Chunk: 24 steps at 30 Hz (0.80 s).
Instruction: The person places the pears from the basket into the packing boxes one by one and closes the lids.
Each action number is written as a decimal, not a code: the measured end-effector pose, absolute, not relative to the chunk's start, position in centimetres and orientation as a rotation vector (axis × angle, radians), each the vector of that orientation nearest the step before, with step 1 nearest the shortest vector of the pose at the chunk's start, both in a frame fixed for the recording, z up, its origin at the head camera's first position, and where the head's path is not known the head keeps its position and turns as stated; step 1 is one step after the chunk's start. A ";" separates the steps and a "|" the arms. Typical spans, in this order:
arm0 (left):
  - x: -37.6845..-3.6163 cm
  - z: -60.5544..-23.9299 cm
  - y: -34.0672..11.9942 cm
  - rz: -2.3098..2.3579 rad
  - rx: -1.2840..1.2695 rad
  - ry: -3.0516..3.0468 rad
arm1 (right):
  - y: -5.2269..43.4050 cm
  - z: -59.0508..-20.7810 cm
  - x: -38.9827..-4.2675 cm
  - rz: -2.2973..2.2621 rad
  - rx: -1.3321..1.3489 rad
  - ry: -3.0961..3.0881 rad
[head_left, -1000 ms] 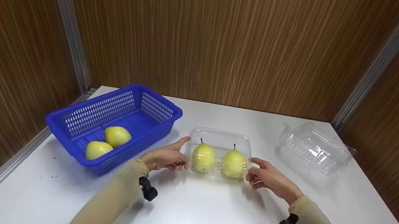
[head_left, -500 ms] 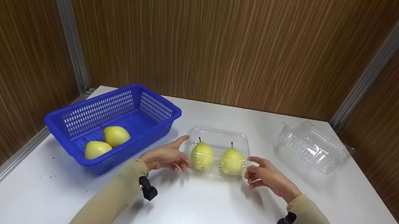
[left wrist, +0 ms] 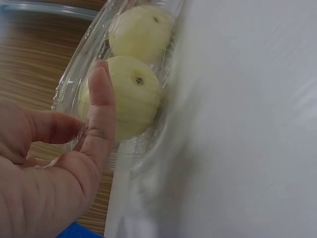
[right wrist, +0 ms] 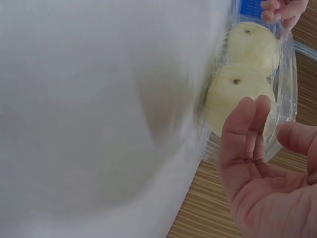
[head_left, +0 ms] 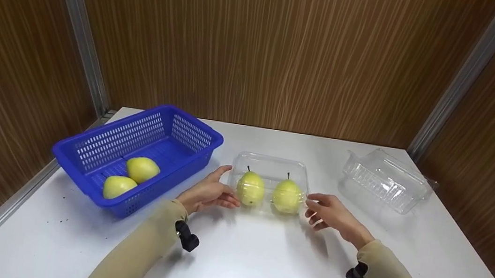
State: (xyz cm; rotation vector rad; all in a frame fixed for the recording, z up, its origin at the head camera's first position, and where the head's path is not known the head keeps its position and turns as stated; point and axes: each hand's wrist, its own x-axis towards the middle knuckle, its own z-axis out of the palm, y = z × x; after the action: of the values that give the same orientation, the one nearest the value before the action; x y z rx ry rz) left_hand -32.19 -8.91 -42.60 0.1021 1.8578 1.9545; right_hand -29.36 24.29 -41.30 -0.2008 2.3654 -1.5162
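On the white table (head_left: pixel 260 263), the left hand (head_left: pixel 207 193) and the right hand (head_left: pixel 330 214) flank the two short ends of a clear plastic tray (head_left: pixel 271 163), each with fingers loosely extended and spread; the left fingers (left wrist: pixel 101 106) lie against the tray wall, while whether the right fingers (right wrist: pixel 242 134) touch it cannot be told. The tray sits at mid-table and holds two upright yellow pears, the left pear (head_left: pixel 250 188) and the right pear (head_left: pixel 287 196), side by side. Farther back, a blue basket (head_left: pixel 183 124) containing two more pears (head_left: pixel 132 177) stands to the left, and a clear plastic lid (head_left: pixel 384 179) lies well apart to the right.
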 end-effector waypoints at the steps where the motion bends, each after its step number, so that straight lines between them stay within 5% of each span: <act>1: -32.3 -42.6 -8.8 1.966 0.094 1.854 | 24.4 -41.2 -29.4 -1.509 -0.203 2.379; 24: -36.2 -43.0 -6.5 2.154 -0.103 1.851 | 26.3 -38.2 -29.6 -1.341 -0.315 2.643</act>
State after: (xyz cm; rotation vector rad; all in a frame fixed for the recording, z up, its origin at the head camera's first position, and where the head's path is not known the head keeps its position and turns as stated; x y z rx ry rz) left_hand -36.19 -6.50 -43.03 -0.1028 1.8509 2.1536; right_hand -29.60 26.34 -38.24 -0.3149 2.6430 -1.3414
